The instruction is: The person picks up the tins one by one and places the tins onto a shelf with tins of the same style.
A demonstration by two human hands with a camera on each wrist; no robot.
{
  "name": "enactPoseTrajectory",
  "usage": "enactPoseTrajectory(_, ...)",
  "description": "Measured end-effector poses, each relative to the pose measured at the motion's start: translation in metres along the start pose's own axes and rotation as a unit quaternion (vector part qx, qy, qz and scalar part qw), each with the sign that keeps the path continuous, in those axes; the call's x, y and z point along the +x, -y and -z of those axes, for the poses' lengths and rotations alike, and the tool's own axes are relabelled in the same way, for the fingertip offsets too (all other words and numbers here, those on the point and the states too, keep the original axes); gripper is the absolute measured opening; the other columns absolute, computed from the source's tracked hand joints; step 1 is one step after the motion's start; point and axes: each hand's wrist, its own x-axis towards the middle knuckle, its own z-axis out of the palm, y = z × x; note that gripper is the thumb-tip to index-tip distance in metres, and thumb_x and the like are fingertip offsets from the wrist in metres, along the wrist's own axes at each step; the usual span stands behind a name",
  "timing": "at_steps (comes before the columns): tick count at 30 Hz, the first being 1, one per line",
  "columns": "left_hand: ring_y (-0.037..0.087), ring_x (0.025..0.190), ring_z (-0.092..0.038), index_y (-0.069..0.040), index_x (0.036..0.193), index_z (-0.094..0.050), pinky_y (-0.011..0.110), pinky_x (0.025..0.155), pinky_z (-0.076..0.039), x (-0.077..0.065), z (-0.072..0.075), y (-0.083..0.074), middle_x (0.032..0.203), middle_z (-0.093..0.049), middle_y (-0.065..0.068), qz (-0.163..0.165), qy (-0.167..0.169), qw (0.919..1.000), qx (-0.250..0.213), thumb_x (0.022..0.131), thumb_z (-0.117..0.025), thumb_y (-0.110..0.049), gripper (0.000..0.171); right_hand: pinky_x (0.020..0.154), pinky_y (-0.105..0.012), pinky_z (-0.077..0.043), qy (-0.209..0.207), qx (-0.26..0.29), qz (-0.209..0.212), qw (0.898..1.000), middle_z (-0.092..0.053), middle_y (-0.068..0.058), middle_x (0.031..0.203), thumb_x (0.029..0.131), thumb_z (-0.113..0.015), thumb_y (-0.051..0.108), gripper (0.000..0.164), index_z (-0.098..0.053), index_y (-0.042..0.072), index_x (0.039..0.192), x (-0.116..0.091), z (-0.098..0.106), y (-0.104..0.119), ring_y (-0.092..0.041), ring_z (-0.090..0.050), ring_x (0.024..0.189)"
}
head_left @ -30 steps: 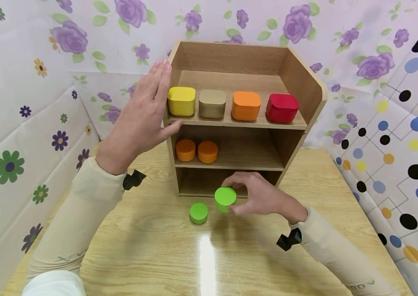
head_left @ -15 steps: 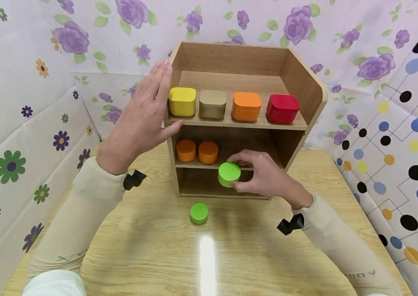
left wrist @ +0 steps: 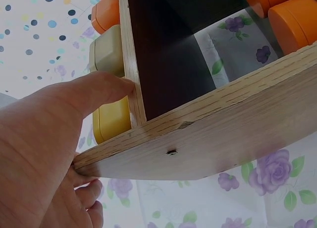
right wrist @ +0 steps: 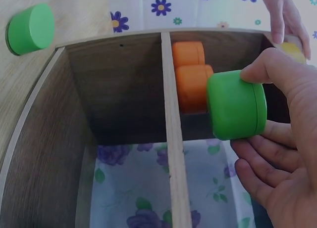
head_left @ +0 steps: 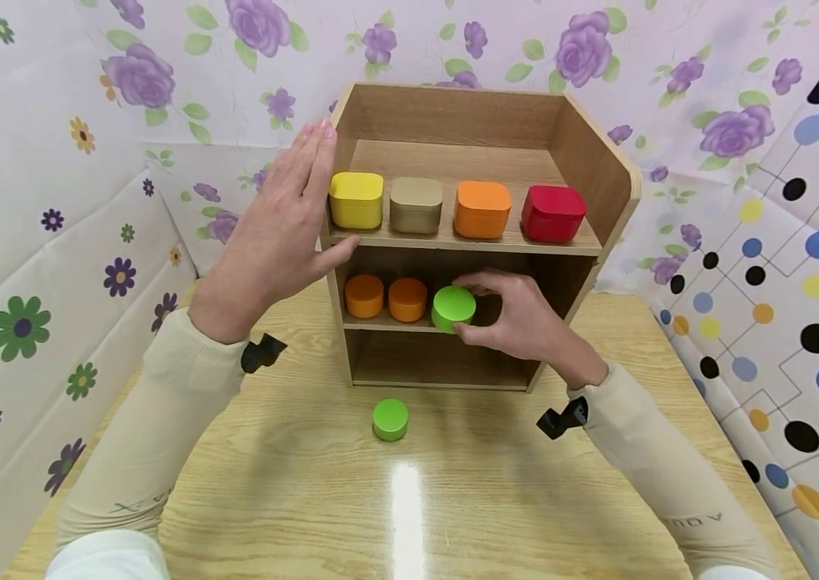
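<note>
My right hand (head_left: 521,318) pinches a green round lidded container (head_left: 453,308) between thumb and fingers at the front of the middle shelf. It is held slightly tilted, just right of two orange round containers (head_left: 407,300) standing on that shelf. In the right wrist view the green container (right wrist: 235,105) shows a lid seam near the hand. My left hand (head_left: 275,221) lies with straight fingers along the left side panel of the wooden shelf unit (head_left: 452,113); its thumb touches the top shelf's front edge. A second green round container (head_left: 390,419) sits on the table.
Along the top shelf stand a yellow box (head_left: 356,200), a beige box (head_left: 415,205), an orange box (head_left: 481,209) and a red box (head_left: 553,213). The wooden table (head_left: 293,499) extends in front of the unit. Patterned sheets hang behind and at both sides.
The right hand has raised the green container from above the table, past the bottom compartment, to the middle shelf beside the orange ones. The left hand stays where it was.
</note>
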Motion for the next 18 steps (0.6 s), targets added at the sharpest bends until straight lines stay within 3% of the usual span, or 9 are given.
enactPoseTrajectory(5,0.034,0.167,-0.006,0.002,0.168,-0.002,0.046,0.138,-0.006,-0.001,0.000,0.000,0.178,-0.005,0.019,-0.002,-0.001,1.0000,0.000,0.095,-0.078,-0.032,0.111,0.103,-0.046,-0.061,-0.006,-0.003,-0.031,1.000,-0.076,-0.008,0.124,0.081,-0.088,0.022,0.050,-0.073,0.008,0.127,0.005,-0.003,-0.007,-0.027,-0.073,0.110)
enactPoseTrajectory(18,0.034,0.167,-0.006,0.001,0.169,-0.001,0.045,0.138,-0.005,0.000,0.001,0.000,0.179,-0.004,0.018,0.000,0.002,1.0000,-0.001,0.095,-0.078,-0.033,0.112,0.106,-0.048,-0.058,-0.017,0.001,-0.061,0.998,-0.074,-0.008,0.127,0.083,-0.087,0.025,0.051,-0.071,0.010,0.129,0.008,-0.014,-0.017,-0.029,-0.070,0.117)
